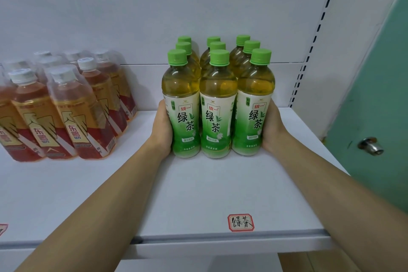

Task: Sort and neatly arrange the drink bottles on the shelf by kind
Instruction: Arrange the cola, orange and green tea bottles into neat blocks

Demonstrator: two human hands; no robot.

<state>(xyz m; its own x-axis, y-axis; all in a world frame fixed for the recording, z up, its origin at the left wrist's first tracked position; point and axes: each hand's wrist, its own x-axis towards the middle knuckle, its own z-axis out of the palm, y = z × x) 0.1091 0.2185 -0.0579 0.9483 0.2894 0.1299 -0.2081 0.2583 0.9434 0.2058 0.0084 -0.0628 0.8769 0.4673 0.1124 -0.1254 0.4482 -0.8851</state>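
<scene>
White shelf (198, 194) runs under both forearms, w/ a white back panel (132, 6) beyond the hands. Green door (379, 106) stands off to the right of the right hand, metal knob (372, 146) on it.

Green tea bottles (218, 104): nine, green caps, 3 rows of 3, all upright, packed tight on the shelf btwn the two hands. Left hand (162, 128) lies flat against the outer side of the front-left bottle; right hand (270, 126) same on the front-right bottle. Palms press inward on the block from both sides; fingers run back along the bottles and are mostly hidden behind them, so can't tell if they curl round.

Red/orange drink bottles (66, 106): white caps, clear wrap over tops, grouped well to the left of the left hand, apart from the green block.

Small red-bordered label (240, 222), handwritten, stuck near shelf's front edge, nearer than the hands, btwn the forearms and closer to the right one.
</scene>
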